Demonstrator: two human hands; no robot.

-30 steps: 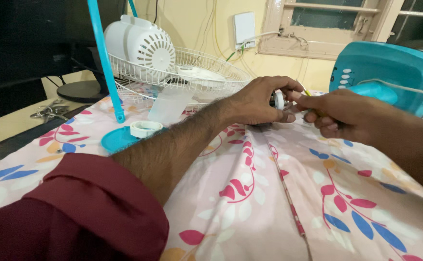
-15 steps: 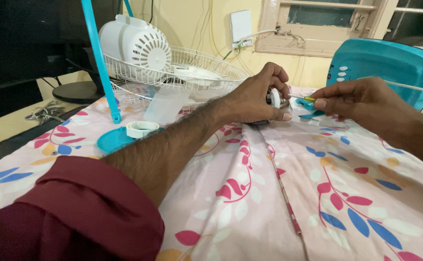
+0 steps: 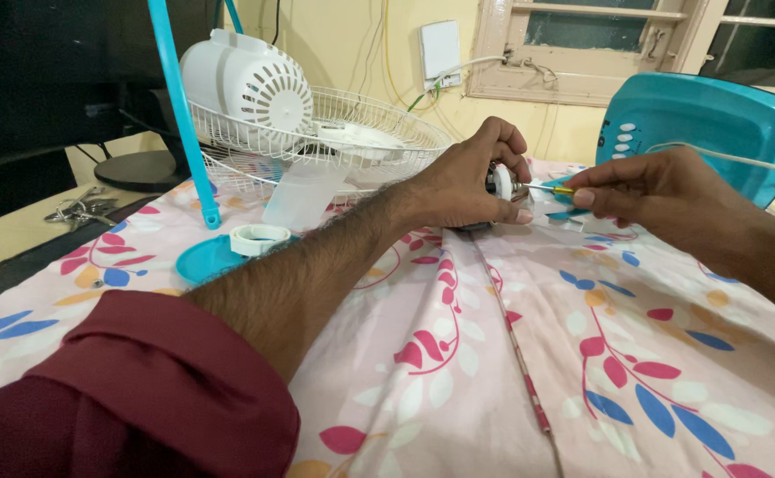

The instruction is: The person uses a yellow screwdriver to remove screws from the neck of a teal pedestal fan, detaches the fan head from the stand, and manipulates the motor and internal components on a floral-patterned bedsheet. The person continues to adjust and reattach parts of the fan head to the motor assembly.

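Note:
My left hand (image 3: 471, 181) is closed around a small white and dark fan motor part (image 3: 502, 182), held just above the flowered cloth (image 3: 458, 354). My right hand (image 3: 662, 190) pinches a thin screwdriver with a yellow handle (image 3: 554, 188). Its metal tip points left into the end of the motor part. The two hands are almost touching. Most of the motor part is hidden inside my left fingers.
A white wire fan guard (image 3: 334, 146) and a white motor cover (image 3: 246, 84) lie at the back. A teal fan base (image 3: 715, 124) stands at the right. A teal disc (image 3: 209, 259) with a white ring (image 3: 259, 239) and keys (image 3: 73, 211) lie at the left.
My right hand has drawn back to the right, and the screwdriver shaft now shows between the hands. My left hand stays on the motor part.

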